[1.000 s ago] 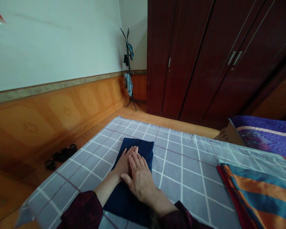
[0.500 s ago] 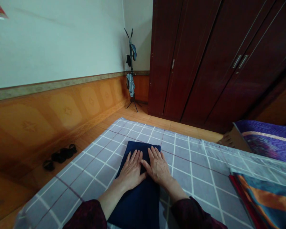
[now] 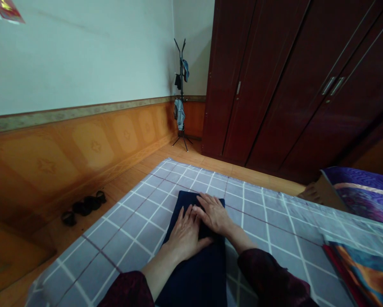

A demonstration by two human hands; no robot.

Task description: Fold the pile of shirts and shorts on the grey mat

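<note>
A dark navy folded cloth (image 3: 198, 277) lies flat as a long strip on the bed's grey checked sheet (image 3: 140, 204). My left hand (image 3: 187, 236) rests palm down on it, fingers stretched toward its far end. On the upper right part of the cloth lies my right hand (image 3: 215, 213), also palm down, with its fingers extended to the left. The right thumb meets the left fingertips. Neither hand grips the cloth. Its near end runs out of the bottom of the picture.
Folded colourful fabrics (image 3: 364, 264) lie on the bed at right. Beyond the bed stand a dark red wardrobe (image 3: 268, 85), a coat rack (image 3: 181, 85) with garments and a purple cover (image 3: 364, 187) over something. Dark shoes (image 3: 85, 207) are on the floor at left.
My right hand has turned, its fingers now angled left, and its thumb has come against my left fingertips. The whole scene has shifted slightly right in the view.
</note>
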